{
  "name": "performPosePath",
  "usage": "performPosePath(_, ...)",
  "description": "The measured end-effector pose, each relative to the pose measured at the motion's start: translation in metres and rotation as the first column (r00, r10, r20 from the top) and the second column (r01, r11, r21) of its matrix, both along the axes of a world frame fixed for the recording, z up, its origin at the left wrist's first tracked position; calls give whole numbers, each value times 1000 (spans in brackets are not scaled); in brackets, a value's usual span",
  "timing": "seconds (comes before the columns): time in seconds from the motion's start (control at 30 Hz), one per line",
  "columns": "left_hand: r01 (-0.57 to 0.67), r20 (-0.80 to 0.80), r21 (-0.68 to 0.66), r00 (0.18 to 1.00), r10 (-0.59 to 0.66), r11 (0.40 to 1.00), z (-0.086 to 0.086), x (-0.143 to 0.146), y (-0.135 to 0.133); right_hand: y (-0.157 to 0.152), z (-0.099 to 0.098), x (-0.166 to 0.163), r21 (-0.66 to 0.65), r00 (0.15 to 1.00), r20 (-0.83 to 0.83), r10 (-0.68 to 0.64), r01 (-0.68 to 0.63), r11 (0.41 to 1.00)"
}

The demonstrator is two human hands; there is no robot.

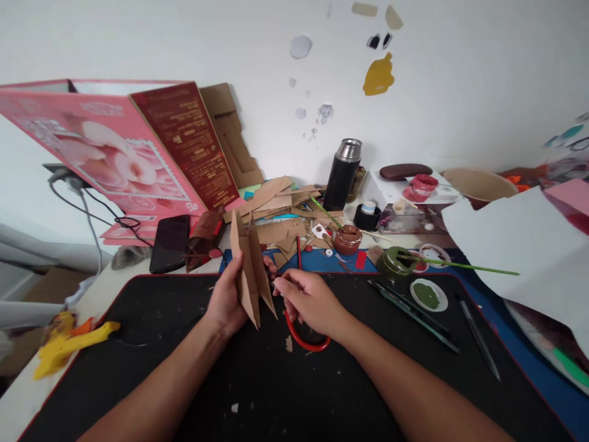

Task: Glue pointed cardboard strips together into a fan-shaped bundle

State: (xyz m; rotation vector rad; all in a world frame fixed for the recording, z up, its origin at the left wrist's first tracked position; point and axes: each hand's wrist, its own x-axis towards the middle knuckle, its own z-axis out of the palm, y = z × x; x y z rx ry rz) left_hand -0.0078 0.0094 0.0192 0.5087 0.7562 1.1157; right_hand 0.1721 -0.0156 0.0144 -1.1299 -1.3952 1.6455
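A folded piece of brown cardboard [251, 270], its panels standing upright, is in my left hand [225, 301]. My left thumb presses on its near side, and other fingertips show behind its right panel. My right hand [313, 301] is just right of the cardboard with its fingers curled and pinched together; what is between the fingertips is too small to make out. Under this hand a red curved handle [308, 345] shows against the black mat [276, 399]. Its other end is hidden by the hand.
Cardboard scraps [276, 205] pile up behind my hands. Open paint jars [348, 239], a black thermos [343, 175] and dark pens [414, 316] are to the right. A pink box [105, 147], a phone [169, 244] and a yellow glue gun [73, 344] are on the left.
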Motion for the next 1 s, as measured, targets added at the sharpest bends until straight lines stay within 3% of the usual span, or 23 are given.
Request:
performPosePath(0.17,79,84,-47,994,-75,996,-2,-1,-1,0,-1,0,-13,1000,14,1,-1,1000)
performPosePath(0.37,229,149,-20,963,-223,973,-3,-1,-9,-1,1,0,-6,998,-52,25,-25,1000)
performPosePath(0.57,355,169,1,921,-351,935,-4,0,-13,1,-1,1,2,999,1,39,-39,999)
performPosePath(1.0,427,254,43,869,-423,903,-6,-3,-9,6,-3,7,-90,986,-121,118,-129,988)
